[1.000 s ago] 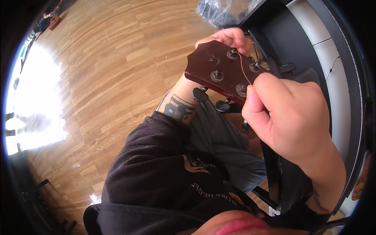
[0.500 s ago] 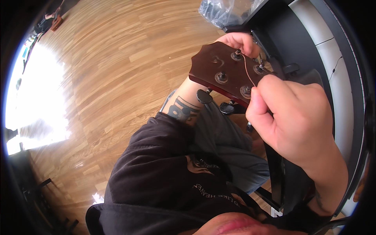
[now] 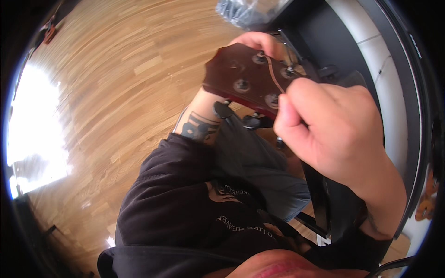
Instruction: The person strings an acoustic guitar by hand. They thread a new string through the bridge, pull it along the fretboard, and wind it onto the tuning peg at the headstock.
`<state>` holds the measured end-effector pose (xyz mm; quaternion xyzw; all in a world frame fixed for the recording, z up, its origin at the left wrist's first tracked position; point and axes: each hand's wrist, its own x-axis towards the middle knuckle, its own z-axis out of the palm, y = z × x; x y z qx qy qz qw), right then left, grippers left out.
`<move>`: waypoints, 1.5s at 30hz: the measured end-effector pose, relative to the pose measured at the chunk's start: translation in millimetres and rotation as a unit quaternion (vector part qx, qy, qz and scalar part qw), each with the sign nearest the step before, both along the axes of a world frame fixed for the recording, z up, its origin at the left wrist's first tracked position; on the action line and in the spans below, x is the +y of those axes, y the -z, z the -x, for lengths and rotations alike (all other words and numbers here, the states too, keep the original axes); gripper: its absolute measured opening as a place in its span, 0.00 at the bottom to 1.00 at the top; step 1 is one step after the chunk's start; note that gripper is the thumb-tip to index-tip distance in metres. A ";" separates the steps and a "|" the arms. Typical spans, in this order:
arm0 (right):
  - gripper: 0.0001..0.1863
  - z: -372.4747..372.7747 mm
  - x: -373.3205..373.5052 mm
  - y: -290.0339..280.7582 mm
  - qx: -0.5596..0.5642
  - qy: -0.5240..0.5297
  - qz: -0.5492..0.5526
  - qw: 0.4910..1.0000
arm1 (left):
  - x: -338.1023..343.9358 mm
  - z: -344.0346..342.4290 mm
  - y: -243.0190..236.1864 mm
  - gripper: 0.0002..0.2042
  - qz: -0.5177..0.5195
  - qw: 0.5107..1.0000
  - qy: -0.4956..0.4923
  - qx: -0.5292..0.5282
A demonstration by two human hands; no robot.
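Observation:
A dark reddish-brown guitar headstock [image 3: 225, 69] tilts in front of me, several metal string posts on its face. From the far post [image 3: 259, 57] a thin copper-coloured string [image 3: 272, 74] runs to my right hand [image 3: 331, 123]. That hand is closed, pinching the string between thumb and forefinger above the near edge. Two dark oval tuning keys, one of them the left key [image 3: 222, 110], stick out along that edge. My left arm passes beneath the headstock. My left hand [image 3: 255, 40] curls its fingers at the far edge; what they grip is hidden.
To the right stands black furniture [image 3: 320, 41] with a pale grey strip [image 3: 371, 41]. A clear plastic bag [image 3: 245, 11] lies beyond the headstock. Below are my grey trouser leg [image 3: 250, 153] and the wood floor [image 3: 116, 92]. Bright light glares at left.
The whole view has shifted, so headstock, hands and surroundings appear farther left and slightly higher. My right hand still pinches the string, and my left still curls at the far edge.

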<state>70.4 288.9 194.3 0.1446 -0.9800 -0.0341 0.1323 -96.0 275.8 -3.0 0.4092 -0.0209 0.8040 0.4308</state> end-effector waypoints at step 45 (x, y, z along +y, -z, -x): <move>0.09 3.5 1.4 -8.1 -0.034 -0.015 -0.035 0.999 | -5.8 15.3 2.8 0.14 0.027 0.999 -0.021 0.024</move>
